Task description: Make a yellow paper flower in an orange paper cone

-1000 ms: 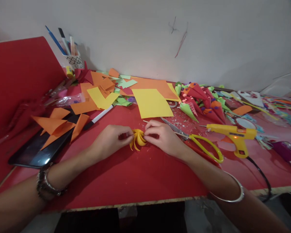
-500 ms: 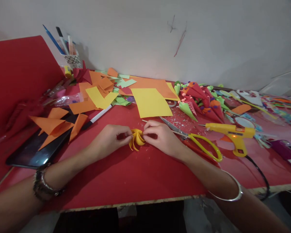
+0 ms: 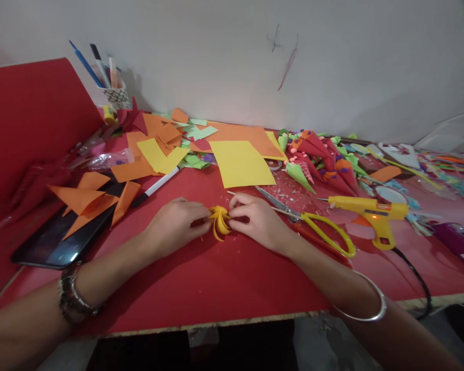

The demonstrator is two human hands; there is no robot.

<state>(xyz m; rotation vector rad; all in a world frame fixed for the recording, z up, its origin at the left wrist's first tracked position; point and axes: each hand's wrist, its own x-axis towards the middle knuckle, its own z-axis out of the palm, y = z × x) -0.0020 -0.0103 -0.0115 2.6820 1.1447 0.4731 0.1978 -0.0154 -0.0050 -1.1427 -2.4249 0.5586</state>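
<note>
A small yellow folded-paper piece (image 3: 220,222), made of curled loops, rests on the red table (image 3: 232,288). My left hand (image 3: 176,222) pinches it from the left, fingers closed on its edge. My right hand (image 3: 259,219) pinches it from the right, fingertips pressed together on the paper. Both wrists lie low on the table; the left one wears a beaded bracelet, the right one a metal bangle.
Yellow-handled scissors (image 3: 313,226) lie just right of my right hand, then a yellow glue gun (image 3: 371,214) with its cord. A yellow sheet (image 3: 240,164), orange paper scraps (image 3: 85,198), a marker (image 3: 156,186), a dark tablet (image 3: 58,239), a pen cup (image 3: 114,93) and paper cones (image 3: 320,159) surround them.
My left hand has shifted slightly right and closed tighter on the yellow piece, which looks more squeezed together. Nothing else has moved.
</note>
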